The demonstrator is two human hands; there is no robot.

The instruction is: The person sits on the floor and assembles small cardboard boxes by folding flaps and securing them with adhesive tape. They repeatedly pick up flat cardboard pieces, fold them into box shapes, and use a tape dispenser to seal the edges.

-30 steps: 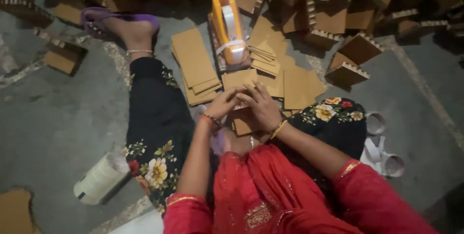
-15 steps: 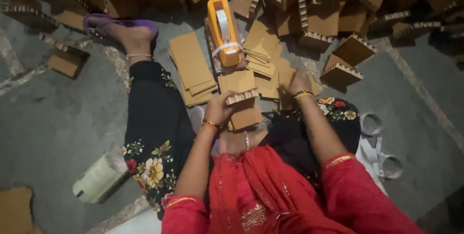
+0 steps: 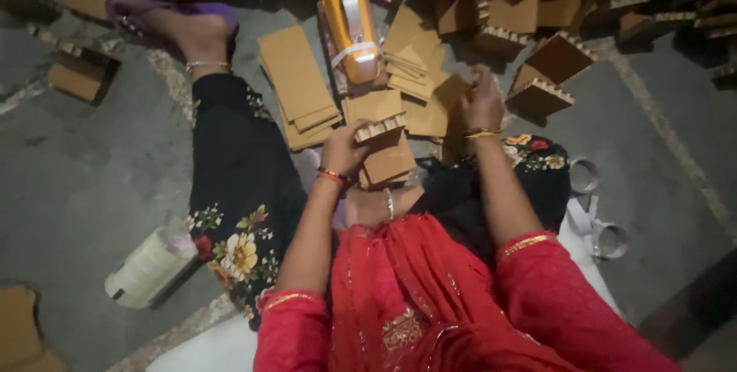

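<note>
Cardboard piece [image 3: 381, 128] gripped by left hand [image 3: 343, 151]; right hand [image 3: 482, 103] open on flat cardboard [image 3: 434, 115]

We see tan cardboard pieces [image 3: 295, 80] on the grey floor [image 3: 77, 172], a yellow-orange tape dispenser [image 3: 351, 23] with white tape, red sleeves [image 3: 537, 287], black trousers [image 3: 238, 180] with red, yellow and white flowers, a purple sandal [image 3: 153, 11].

Bare grey floor [image 3: 92, 180] leftward; ahead, orange tape dispenser [image 3: 351, 23] amid crowded cardboard pieces [image 3: 295, 84].
</note>
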